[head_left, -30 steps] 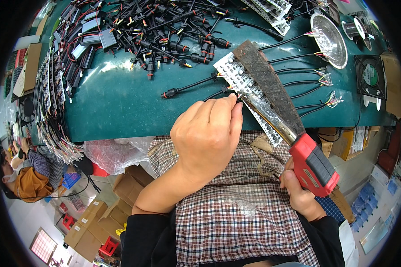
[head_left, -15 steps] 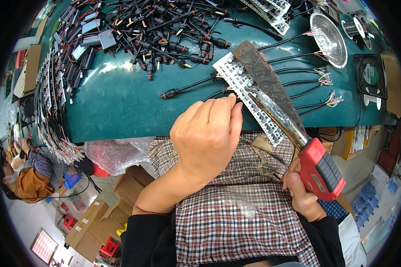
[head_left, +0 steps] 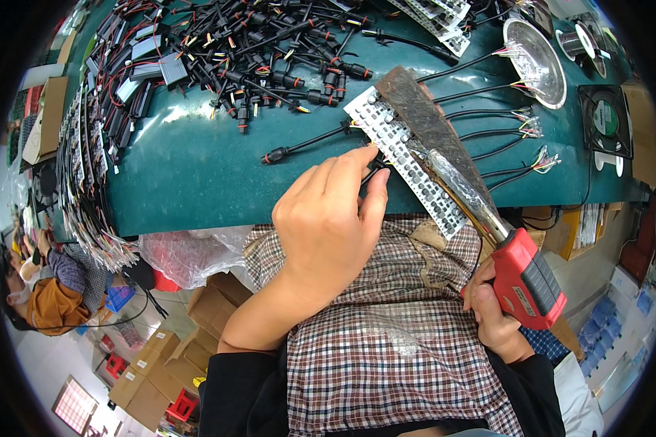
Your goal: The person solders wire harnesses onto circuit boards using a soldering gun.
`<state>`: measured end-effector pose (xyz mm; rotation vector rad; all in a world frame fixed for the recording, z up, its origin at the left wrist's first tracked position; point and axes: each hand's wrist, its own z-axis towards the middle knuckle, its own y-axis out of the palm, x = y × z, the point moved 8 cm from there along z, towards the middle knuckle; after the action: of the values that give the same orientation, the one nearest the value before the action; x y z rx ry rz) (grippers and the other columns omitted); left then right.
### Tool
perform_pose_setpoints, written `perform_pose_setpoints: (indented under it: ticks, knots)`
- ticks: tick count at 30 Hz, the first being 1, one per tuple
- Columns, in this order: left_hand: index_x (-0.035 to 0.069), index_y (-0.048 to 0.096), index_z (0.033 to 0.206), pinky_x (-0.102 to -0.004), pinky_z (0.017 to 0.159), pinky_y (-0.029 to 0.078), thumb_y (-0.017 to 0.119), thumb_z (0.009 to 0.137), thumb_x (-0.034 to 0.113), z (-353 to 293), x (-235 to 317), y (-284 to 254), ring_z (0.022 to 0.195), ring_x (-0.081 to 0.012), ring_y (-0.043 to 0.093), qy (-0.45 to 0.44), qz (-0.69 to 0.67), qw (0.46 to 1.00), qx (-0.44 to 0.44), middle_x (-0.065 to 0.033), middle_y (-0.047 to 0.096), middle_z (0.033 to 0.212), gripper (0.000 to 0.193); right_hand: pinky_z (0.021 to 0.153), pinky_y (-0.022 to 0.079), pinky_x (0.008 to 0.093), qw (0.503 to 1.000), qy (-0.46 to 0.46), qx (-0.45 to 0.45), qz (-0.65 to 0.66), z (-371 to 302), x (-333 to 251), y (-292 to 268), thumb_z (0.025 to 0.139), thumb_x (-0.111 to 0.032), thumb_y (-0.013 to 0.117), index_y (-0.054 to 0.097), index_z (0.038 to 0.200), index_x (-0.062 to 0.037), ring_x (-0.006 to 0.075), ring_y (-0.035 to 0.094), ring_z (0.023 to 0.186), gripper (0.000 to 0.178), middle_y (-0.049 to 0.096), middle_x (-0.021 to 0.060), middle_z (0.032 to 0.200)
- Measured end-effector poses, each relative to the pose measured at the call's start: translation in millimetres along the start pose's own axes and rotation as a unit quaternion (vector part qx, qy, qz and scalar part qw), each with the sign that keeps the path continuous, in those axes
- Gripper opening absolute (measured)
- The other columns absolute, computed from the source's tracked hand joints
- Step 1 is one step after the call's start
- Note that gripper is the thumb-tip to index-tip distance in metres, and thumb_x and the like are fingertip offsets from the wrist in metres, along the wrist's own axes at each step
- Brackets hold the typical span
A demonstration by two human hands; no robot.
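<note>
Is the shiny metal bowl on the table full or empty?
Empty: the metal bowl shows only its bare shiny inside, with wire ends lying by its rim.

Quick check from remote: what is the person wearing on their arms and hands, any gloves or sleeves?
No gloves: the left hand and right hand are both bare, with no rings or watch showing. Black long sleeves are pushed up on the left forearm and reach the right wrist. A brown and white checked cloth lies across the lap between the arms.

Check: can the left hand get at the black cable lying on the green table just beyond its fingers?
Probably yes. The left hand sits at the table edge, and the black cable lies on bare surface just past the fingertips with nothing between them.
</note>
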<state>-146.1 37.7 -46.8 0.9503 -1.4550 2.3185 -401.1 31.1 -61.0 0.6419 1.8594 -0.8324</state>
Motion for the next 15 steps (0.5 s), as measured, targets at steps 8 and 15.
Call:
perform_pose_setpoints:
  ticks: [8, 15]
  knots:
    - [0.001, 0.074, 0.101, -0.0266, 0.052, 0.049, 0.079, 0.084, 0.004, 1.3, -2.1, 2.1, 0.061, -0.0143, 0.066, 0.011, -0.006, 0.999, -0.029, -0.0078, 0.073, 0.083, 0.017, 0.053, 0.045, 0.0276, 1.000, 0.015, 0.007, 0.015, -3.8, 1.8, -1.3, 0.102, -0.024, 0.059, 0.047, 0.112, -0.0040, 0.0079, 0.041, 0.053, 0.025, 0.047, 0.0036, 0.075]
    - [0.002, 0.069, 0.095, -0.0299, 0.057, 0.052, 0.079, 0.085, 0.005, -0.9, -7.7, 3.9, 0.064, -0.0187, 0.069, -0.023, -0.055, 0.998, -0.013, -0.0082, 0.074, 0.084, 0.014, 0.057, 0.048, 0.0289, 1.000, 0.021, 0.007, 0.013, -8.4, 5.5, -0.6, 0.101, -0.021, 0.060, 0.048, 0.123, -0.0033, 0.0079, 0.042, 0.056, 0.030, 0.048, 0.0034, 0.076]
